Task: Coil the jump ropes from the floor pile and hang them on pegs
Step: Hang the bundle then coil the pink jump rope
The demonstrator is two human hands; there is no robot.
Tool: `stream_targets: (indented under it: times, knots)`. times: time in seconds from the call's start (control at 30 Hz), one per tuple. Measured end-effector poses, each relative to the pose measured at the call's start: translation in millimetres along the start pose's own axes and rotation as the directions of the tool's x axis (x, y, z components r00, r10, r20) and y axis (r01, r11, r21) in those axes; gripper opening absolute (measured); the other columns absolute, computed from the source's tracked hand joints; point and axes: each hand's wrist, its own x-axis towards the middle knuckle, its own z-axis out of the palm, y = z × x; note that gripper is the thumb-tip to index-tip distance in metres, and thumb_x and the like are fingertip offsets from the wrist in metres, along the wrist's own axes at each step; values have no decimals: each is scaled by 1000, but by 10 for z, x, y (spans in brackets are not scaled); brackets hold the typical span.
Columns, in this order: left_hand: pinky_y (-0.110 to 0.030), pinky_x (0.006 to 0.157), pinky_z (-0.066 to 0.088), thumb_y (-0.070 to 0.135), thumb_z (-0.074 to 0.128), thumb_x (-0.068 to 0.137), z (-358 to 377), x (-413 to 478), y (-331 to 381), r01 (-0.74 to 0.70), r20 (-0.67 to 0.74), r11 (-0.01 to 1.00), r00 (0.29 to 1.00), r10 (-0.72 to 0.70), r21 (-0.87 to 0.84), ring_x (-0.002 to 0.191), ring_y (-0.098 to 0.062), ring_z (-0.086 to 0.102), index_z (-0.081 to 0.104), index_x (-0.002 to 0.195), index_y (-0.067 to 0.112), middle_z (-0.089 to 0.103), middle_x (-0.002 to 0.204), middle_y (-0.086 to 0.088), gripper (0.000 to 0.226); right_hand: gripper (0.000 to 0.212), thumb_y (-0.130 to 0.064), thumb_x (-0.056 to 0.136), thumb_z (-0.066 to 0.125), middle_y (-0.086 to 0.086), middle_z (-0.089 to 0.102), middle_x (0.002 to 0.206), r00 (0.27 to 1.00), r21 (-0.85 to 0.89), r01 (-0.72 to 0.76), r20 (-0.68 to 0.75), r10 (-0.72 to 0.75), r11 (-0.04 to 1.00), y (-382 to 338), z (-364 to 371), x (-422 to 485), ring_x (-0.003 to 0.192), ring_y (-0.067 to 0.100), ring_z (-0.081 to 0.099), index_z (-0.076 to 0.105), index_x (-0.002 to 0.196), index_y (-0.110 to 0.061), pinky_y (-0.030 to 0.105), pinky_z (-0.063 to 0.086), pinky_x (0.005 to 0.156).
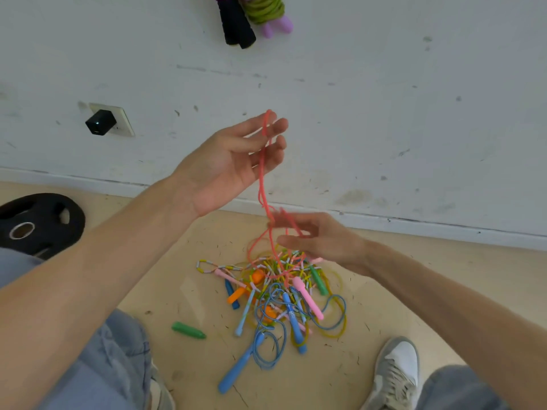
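Left hand (225,164), pink rope (262,184) draped (fingertips), pile (278,291) near wall (384,113)

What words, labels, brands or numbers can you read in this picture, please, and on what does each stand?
No text can be read here.
On the weight plate: any raised lettering is too blurred to read.
On the charger: no print shows.
On the blue handle in the pile: small dark marks, too blurred to read.
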Motion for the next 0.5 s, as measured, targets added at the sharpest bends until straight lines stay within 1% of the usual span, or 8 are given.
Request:
stream_targets:
  times: [0.07, 0.13, 0.2, 0.23, 0.3, 0.4, 0.47, 0.5]
  knots:
    - [-33, 90, 58, 0, 49, 104, -51, 39, -20, -50, -38, 998, 998, 51, 24, 109, -21, 70, 49, 141, 9, 69, 129, -2, 38, 19, -27, 104, 63, -18, 75, 91, 997, -55, 57, 49, -55, 997, -32, 124, 6, 67, -7, 60, 78, 112, -17, 5, 42, 61]
    - [-40, 87, 61, 19, 54, 107, -127, 57, -41, -32, -143, 967, 987, 70, 253, 114, -25, 72, 53, 138, 17, 69, 133, 1, 32, 28, -29, 108, 56, -15, 66, 74, 994, -51, 109, 27, -108, 993, -84, 177, 16, 59, -3, 49, 76, 99, -13, 8, 37, 57]
    - [-37, 77, 63, 41, 54, 105, -211, 35, -97, 104, -245, 792, 968, 59, 601, 102, -22, 76, 61, 136, 21, 73, 126, 0, 37, 30, -27, 109, 52, -10, 63, 74, 989, 16, 135, -56, -134, 991, -166, 159, 29, 60, 0, 47, 71, 97, -8, 10, 36, 55]
    - [-33, 72, 63, 48, 50, 105, -249, 26, -143, 172, -290, 710, 956, 48, 683, 91, -20, 76, 66, 130, 19, 74, 118, -1, 42, 29, -27, 109, 52, -7, 62, 75, 986, 54, 143, -99, -137, 988, -211, 131, 36, 60, 3, 47, 69, 96, -8, 12, 35, 54]
    - [-29, 63, 61, 52, 42, 107, -307, 13, -231, 264, -380, 658, 924, 36, 705, 74, -17, 74, 69, 119, 14, 73, 102, -4, 48, 27, -28, 109, 51, -2, 61, 78, 977, 128, 155, -170, -132, 980, -306, 73, 47, 60, 8, 45, 67, 95, -11, 18, 31, 52]
    - [-33, 59, 61, 52, 45, 106, -355, -17, -283, 333, -473, 630, 879, 62, 701, 65, -16, 72, 58, 118, 14, 68, 101, -10, 42, 24, -30, 108, 52, 1, 63, 83, 965, 245, 171, -238, -112, 954, -442, -24, 46, 63, 11, 46, 64, 98, -12, 18, 30, 52]
    - [-36, 61, 62, 57, 60, 98, -360, -57, -280, 384, -403, 613, 908, -115, 690, 76, -17, 77, 58, 119, 19, 74, 104, -6, 43, 23, -30, 109, 51, 5, 64, 87, 964, 321, 176, -249, -96, 931, -517, -69, 34, 65, 11, 48, 63, 99, -12, 20, 30, 55]
    - [-37, 65, 63, 55, 68, 93, -345, -86, -306, 377, -291, 566, 926, -240, 733, 87, -17, 78, 60, 121, 23, 76, 107, -2, 43, 23, -29, 109, 50, 6, 64, 89, 965, 354, 173, -246, -87, 919, -548, -85, 27, 65, 11, 49, 63, 100, -11, 23, 29, 57]
